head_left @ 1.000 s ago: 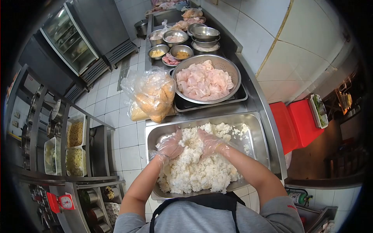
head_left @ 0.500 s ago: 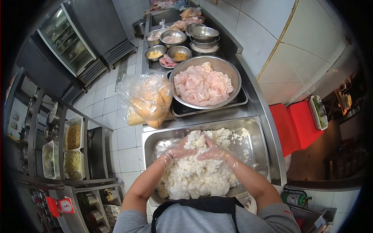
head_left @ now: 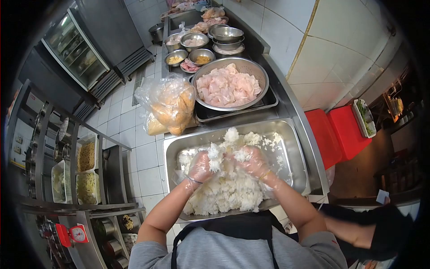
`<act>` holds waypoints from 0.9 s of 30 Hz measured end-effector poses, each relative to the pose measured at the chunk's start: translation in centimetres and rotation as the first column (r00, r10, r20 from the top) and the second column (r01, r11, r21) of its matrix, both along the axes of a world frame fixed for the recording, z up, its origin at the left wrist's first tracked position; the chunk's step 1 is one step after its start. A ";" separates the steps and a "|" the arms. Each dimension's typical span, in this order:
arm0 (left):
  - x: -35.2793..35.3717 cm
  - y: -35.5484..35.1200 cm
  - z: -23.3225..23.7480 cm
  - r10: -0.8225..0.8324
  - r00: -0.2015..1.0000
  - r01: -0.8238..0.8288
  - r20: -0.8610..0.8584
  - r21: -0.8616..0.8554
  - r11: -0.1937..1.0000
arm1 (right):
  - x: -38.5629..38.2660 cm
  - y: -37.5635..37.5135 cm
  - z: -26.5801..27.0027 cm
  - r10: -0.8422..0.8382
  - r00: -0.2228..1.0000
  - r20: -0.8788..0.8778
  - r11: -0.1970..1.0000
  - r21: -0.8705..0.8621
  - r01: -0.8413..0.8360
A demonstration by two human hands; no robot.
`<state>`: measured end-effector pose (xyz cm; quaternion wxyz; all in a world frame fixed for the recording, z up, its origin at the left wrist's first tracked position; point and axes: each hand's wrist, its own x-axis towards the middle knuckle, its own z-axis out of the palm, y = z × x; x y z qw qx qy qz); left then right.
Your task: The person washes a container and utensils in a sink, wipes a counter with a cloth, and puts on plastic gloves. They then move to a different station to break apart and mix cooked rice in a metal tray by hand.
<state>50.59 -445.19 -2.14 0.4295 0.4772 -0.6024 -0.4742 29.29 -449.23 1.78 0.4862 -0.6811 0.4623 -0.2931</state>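
White cooked rice (head_left: 226, 193) is heaped in a large rectangular steel pan (head_left: 293, 154) in front of me, thickest on the near side. My left hand (head_left: 201, 167), in a clear plastic glove, has its fingers closed round a clump of rice at the heap's left. Opposite it, my gloved right hand (head_left: 253, 163) closes on another clump. Rice shows above and between both hands, and some fingertips are hidden in it. Loose grains and small lumps are scattered over the pan's far right floor.
Beyond the pan stand a steel colander (head_left: 265, 85) of raw, pale meat pieces and a plastic bag (head_left: 170, 105) of orange-brown food. Several steel bowls (head_left: 228, 33) crowd the counter behind. A metal rack (head_left: 74, 121) is at left. Another person's arm (head_left: 347, 228) shows at lower right.
My hands have drawn apart, from cupping rice together to gripping separate clumps. The view has shifted slightly, and another person has come in at the lower right.
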 end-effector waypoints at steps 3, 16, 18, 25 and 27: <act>2.0 1.5 -0.8 0.065 0.872 0.020 0.485 -0.168 0.986 | -2.7 0.5 -0.1 0.156 0.977 -0.144 0.986 -0.040 -0.164; 2.4 9.7 3.9 -0.323 0.476 0.288 0.818 0.202 0.936 | -0.9 5.9 2.7 0.641 0.328 -0.694 0.667 0.292 -0.685; 0.8 8.7 4.6 -0.313 0.487 0.255 0.815 0.210 0.944 | -1.7 4.7 -1.5 0.565 0.484 -0.668 0.673 0.034 -0.739; -1.4 6.5 3.8 -0.194 0.420 0.178 0.887 0.130 0.976 | -0.6 4.7 -2.9 0.471 0.715 -0.516 0.831 -0.013 -0.557; -1.8 5.2 4.3 -0.219 0.405 0.138 0.887 0.178 0.974 | -0.4 3.9 -6.2 0.455 0.801 -0.389 0.789 -0.242 -0.565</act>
